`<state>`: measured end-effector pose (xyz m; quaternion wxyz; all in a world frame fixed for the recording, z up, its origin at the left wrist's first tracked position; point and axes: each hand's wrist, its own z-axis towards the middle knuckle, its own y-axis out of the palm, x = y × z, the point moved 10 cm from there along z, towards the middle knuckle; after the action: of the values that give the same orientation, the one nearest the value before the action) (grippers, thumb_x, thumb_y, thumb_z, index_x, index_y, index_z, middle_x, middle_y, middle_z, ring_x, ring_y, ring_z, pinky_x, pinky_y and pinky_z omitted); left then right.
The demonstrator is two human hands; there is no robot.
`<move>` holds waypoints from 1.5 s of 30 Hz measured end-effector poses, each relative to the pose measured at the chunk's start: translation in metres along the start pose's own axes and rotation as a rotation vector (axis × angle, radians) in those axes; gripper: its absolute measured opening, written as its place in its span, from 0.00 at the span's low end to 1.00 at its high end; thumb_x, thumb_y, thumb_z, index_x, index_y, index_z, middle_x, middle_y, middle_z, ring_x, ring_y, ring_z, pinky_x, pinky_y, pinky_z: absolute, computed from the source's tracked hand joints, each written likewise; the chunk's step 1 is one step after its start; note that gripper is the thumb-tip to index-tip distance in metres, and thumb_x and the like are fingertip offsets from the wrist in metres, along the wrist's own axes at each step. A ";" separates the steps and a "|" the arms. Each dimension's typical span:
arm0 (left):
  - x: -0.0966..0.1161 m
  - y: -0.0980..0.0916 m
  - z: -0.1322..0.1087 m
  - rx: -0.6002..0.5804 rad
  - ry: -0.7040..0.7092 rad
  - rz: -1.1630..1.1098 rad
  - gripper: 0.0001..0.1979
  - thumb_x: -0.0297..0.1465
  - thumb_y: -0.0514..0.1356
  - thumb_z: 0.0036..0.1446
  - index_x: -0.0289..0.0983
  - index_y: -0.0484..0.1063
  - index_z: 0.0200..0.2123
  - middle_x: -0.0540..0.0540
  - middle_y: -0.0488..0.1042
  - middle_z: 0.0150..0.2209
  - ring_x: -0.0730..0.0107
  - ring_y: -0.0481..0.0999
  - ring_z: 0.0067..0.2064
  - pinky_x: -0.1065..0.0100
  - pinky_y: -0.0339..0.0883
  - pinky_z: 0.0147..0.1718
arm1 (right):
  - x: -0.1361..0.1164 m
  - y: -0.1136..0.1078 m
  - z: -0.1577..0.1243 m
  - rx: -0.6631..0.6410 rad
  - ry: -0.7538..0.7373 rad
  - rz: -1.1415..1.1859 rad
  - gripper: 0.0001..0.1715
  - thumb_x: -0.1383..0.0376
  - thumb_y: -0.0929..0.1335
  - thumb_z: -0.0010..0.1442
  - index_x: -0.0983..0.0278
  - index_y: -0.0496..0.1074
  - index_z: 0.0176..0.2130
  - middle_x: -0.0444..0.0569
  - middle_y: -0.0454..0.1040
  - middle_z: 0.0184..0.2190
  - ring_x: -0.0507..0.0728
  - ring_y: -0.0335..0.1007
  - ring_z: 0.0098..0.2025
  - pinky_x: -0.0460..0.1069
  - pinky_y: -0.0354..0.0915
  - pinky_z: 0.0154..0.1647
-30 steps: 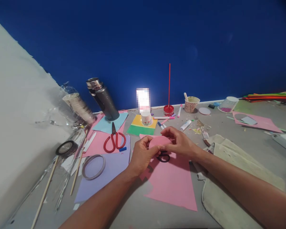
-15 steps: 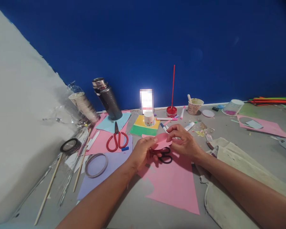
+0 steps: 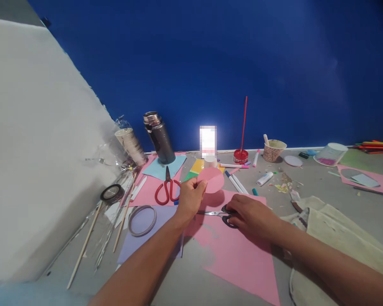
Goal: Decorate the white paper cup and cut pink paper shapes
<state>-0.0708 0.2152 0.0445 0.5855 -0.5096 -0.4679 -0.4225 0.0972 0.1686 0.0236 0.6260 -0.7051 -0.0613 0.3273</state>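
Note:
A round pink paper piece (image 3: 213,180) is pinched between the thumb and fingers of my left hand (image 3: 192,197), held up above the table. My right hand (image 3: 247,214) is closed on the black handles of small scissors (image 3: 212,213), whose metal blades point left, below the round piece. Under both hands lies a larger pink sheet (image 3: 242,263) with a ragged cut edge on its left side.
Red-handled scissors (image 3: 167,191), a tape ring (image 3: 142,221) and a dark bottle (image 3: 161,142) stand or lie to the left. Markers (image 3: 236,183), a red stand with a stick (image 3: 241,156) and a patterned cup (image 3: 274,151) are behind. A pale cloth (image 3: 332,233) lies right.
My right hand has let go of the round pink paper and taken hold of the black scissors. My left hand now holds the paper alone, tilted more upright. The view has shifted.

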 end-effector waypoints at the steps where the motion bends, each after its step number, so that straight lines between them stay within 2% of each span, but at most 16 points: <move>1: 0.003 -0.001 0.000 0.001 0.010 -0.005 0.18 0.38 0.62 0.56 0.39 0.60 0.19 0.56 0.60 0.14 0.79 0.56 0.18 0.73 0.49 0.19 | 0.000 0.002 0.000 -0.021 0.025 -0.023 0.08 0.68 0.68 0.64 0.62 0.77 0.43 0.53 0.78 0.42 0.62 0.75 0.46 0.52 0.61 0.42; 5: 0.008 -0.008 0.004 0.024 0.008 -0.114 0.13 0.36 0.62 0.53 0.39 0.64 0.21 0.54 0.65 0.15 0.78 0.59 0.17 0.73 0.51 0.18 | 0.001 0.002 -0.002 -0.039 0.051 -0.136 0.08 0.67 0.67 0.65 0.63 0.77 0.41 0.54 0.78 0.41 0.64 0.77 0.44 0.52 0.60 0.39; 9: 0.008 -0.036 0.015 0.174 0.027 -0.170 0.10 0.35 0.63 0.51 0.38 0.68 0.22 0.54 0.67 0.18 0.79 0.62 0.16 0.74 0.52 0.17 | 0.013 -0.001 -0.003 -0.024 0.120 -0.073 0.07 0.66 0.67 0.64 0.63 0.76 0.40 0.55 0.80 0.40 0.63 0.76 0.41 0.52 0.59 0.36; 11: 0.005 -0.045 0.022 0.212 0.020 -0.222 0.10 0.34 0.64 0.49 0.37 0.69 0.22 0.53 0.69 0.18 0.79 0.63 0.17 0.74 0.54 0.18 | 0.020 -0.003 -0.003 -0.036 0.171 0.126 0.09 0.64 0.65 0.66 0.62 0.75 0.39 0.52 0.80 0.36 0.60 0.74 0.36 0.51 0.59 0.35; 13: -0.001 -0.049 0.026 0.216 -0.010 -0.276 0.09 0.34 0.64 0.49 0.37 0.68 0.23 0.53 0.69 0.18 0.79 0.63 0.17 0.74 0.55 0.18 | 0.024 -0.002 -0.002 -0.079 0.212 0.445 0.11 0.61 0.64 0.66 0.62 0.75 0.38 0.49 0.79 0.31 0.56 0.70 0.30 0.49 0.59 0.32; 16: -0.004 -0.045 0.026 0.183 -0.036 -0.318 0.09 0.33 0.64 0.47 0.37 0.67 0.22 0.53 0.67 0.17 0.79 0.62 0.18 0.74 0.54 0.18 | 0.024 0.000 -0.001 -0.116 0.277 0.885 0.15 0.55 0.70 0.60 0.63 0.78 0.41 0.45 0.76 0.28 0.53 0.66 0.27 0.47 0.58 0.27; 19: 0.000 -0.038 0.021 0.140 -0.053 -0.365 0.10 0.33 0.66 0.46 0.37 0.68 0.23 0.55 0.64 0.18 0.78 0.62 0.19 0.74 0.53 0.16 | 0.029 -0.005 -0.001 -0.042 0.325 1.048 0.23 0.49 0.76 0.52 0.65 0.79 0.37 0.45 0.75 0.26 0.51 0.63 0.25 0.46 0.55 0.25; 23: 0.003 -0.036 0.015 0.150 -0.085 -0.395 0.10 0.34 0.67 0.45 0.37 0.69 0.24 0.54 0.66 0.21 0.78 0.65 0.20 0.74 0.55 0.16 | 0.043 -0.010 -0.003 0.074 0.410 1.001 0.28 0.43 0.76 0.49 0.65 0.75 0.26 0.44 0.69 0.20 0.49 0.55 0.22 0.47 0.49 0.22; 28: 0.003 -0.036 0.016 0.143 -0.109 -0.424 0.09 0.34 0.66 0.44 0.36 0.71 0.27 0.51 0.70 0.24 0.75 0.68 0.21 0.72 0.60 0.17 | 0.031 0.006 -0.001 -0.077 0.355 1.077 0.30 0.42 0.74 0.55 0.67 0.78 0.33 0.47 0.73 0.22 0.50 0.60 0.22 0.47 0.52 0.23; 34: 0.002 -0.028 0.012 0.117 -0.127 -0.426 0.09 0.34 0.65 0.42 0.37 0.67 0.24 0.53 0.66 0.21 0.72 0.71 0.21 0.73 0.58 0.15 | 0.021 -0.004 -0.001 -0.052 0.326 0.912 0.20 0.50 0.74 0.55 0.64 0.72 0.28 0.43 0.70 0.21 0.51 0.62 0.25 0.47 0.57 0.28; 36: 0.001 -0.020 0.008 0.082 -0.143 -0.407 0.09 0.34 0.64 0.42 0.37 0.68 0.25 0.52 0.68 0.22 0.71 0.73 0.21 0.74 0.59 0.15 | 0.018 -0.002 -0.001 -0.076 0.314 0.857 0.18 0.52 0.72 0.57 0.63 0.72 0.28 0.45 0.73 0.24 0.52 0.62 0.26 0.48 0.57 0.29; 38: -0.003 -0.010 0.003 0.047 -0.166 -0.396 0.08 0.33 0.64 0.42 0.37 0.69 0.27 0.51 0.70 0.22 0.69 0.75 0.21 0.73 0.64 0.16 | 0.018 0.003 -0.002 -0.095 0.318 0.794 0.18 0.52 0.71 0.59 0.63 0.71 0.27 0.45 0.74 0.25 0.52 0.62 0.26 0.48 0.56 0.29; 41: -0.011 0.006 -0.004 -0.025 -0.220 -0.404 0.09 0.33 0.64 0.43 0.37 0.69 0.28 0.49 0.72 0.23 0.66 0.77 0.22 0.69 0.71 0.17 | 0.018 0.011 -0.004 -0.123 0.338 0.752 0.22 0.52 0.70 0.60 0.63 0.67 0.23 0.44 0.70 0.22 0.51 0.58 0.26 0.48 0.53 0.28; 45: -0.024 0.026 -0.012 -0.132 -0.347 -0.438 0.11 0.33 0.63 0.43 0.36 0.70 0.31 0.46 0.75 0.25 0.60 0.78 0.21 0.63 0.72 0.14 | 0.021 0.017 -0.006 -0.133 0.385 0.788 0.25 0.50 0.71 0.59 0.62 0.64 0.22 0.41 0.65 0.20 0.50 0.53 0.24 0.48 0.48 0.26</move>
<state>-0.0488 0.2071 0.0152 0.3573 -0.4981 -0.6314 -0.4749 0.1113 0.1701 -0.0002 0.4069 -0.7616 0.3089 0.3988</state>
